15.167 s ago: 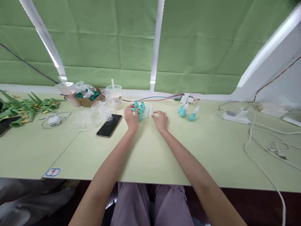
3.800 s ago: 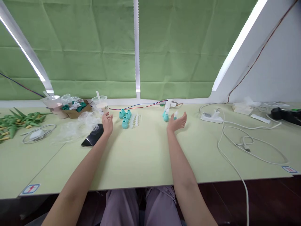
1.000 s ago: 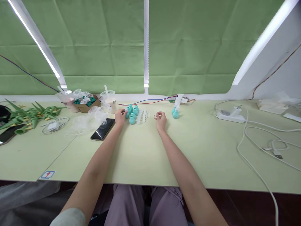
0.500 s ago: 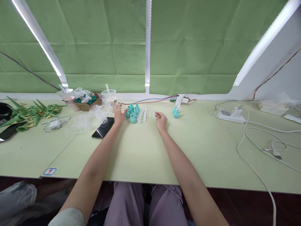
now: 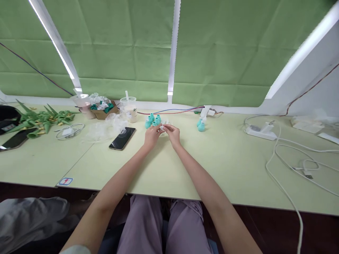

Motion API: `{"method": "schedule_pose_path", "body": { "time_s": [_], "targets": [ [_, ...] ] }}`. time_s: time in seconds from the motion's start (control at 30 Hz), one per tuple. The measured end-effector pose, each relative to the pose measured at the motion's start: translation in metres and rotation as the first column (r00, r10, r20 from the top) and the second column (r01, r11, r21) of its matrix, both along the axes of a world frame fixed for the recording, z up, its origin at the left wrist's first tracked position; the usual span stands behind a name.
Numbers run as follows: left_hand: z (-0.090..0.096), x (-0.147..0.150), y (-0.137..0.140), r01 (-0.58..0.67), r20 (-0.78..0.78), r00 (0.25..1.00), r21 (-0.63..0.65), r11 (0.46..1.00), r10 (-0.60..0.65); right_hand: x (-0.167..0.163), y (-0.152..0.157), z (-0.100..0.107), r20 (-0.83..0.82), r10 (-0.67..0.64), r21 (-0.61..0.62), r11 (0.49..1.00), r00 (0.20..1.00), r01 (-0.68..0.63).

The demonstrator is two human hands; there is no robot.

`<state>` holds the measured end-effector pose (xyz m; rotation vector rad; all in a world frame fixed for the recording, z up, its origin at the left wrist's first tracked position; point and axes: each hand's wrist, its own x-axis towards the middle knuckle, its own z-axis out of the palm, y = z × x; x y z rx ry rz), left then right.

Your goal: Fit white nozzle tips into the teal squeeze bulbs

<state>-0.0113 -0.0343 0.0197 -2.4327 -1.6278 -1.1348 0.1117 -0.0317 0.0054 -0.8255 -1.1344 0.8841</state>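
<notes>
My left hand [image 5: 152, 136] and my right hand [image 5: 173, 134] meet over the table, fingertips pinched together on a small white plastic piece [image 5: 162, 127]. Its exact shape is too small to make out. Just behind my left hand stand several teal round-bodied bulbs with open necks [image 5: 154, 119], the nearest partly covered by my fingers. Small white pieces [image 5: 167, 121] lie behind my fingertips, mostly hidden. Off to the right, two more teal bulbs [image 5: 201, 127] sit close together, with something whitish at their tops.
A black phone [image 5: 122, 138] lies left of my left arm, near crumpled clear plastic bags [image 5: 107, 128]. Behind are drink cups [image 5: 129, 110] and a cardboard box [image 5: 104, 113]. Green plastic parts [image 5: 47, 121] lie far left. A power strip [image 5: 261, 133] with white cables [image 5: 272, 176] occupies the right.
My left hand has moved right from beside the teal bulbs, and my right hand slightly left. Their fingertips now meet at the small white piece. The camera view has shifted a little.
</notes>
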Motion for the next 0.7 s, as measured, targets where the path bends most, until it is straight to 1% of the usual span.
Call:
{"method": "schedule_pose_path", "body": {
  "time_s": [0.07, 0.13, 0.23, 0.33, 0.5, 0.57, 0.7],
  "targets": [
    [-0.003, -0.003, 0.000, -0.038, 0.040, 0.998, -0.031, 0.999, 0.040, -0.003, -0.001, -0.001, 0.012, -0.008, 0.000, 1.000, 1.000, 0.008],
    [-0.005, -0.006, 0.000, -0.062, 0.047, 0.997, -0.036, 0.997, 0.064, -0.003, -0.001, -0.004, 0.037, -0.029, 0.001, 1.000, 0.999, 0.029],
    [-0.008, -0.005, -0.001, -0.057, 0.058, 0.997, -0.027, 0.998, 0.059, -0.002, -0.001, -0.007, 0.073, -0.058, 0.002, 0.998, 0.996, 0.058],
    [-0.009, -0.003, -0.003, -0.051, 0.097, 0.994, -0.033, 0.998, 0.054, -0.003, -0.003, -0.006, 0.096, -0.072, -0.022, 0.997, 0.993, 0.074],
    [-0.009, -0.002, -0.005, -0.053, 0.130, 0.990, -0.044, 0.998, 0.059, -0.005, -0.006, -0.001, 0.081, -0.090, -0.071, 0.993, 0.993, 0.096],
    [-0.010, -0.002, -0.004, -0.046, 0.151, 0.987, -0.036, 0.998, 0.051, -0.005, -0.007, 0.000, 0.069, -0.098, -0.057, 0.993, 0.993, 0.102],
    [-0.013, -0.003, -0.002, -0.055, 0.188, 0.981, -0.016, 0.998, 0.057, -0.008, -0.011, 0.000, 0.054, -0.096, 0.009, 0.995, 0.994, 0.096]
  ]
}}
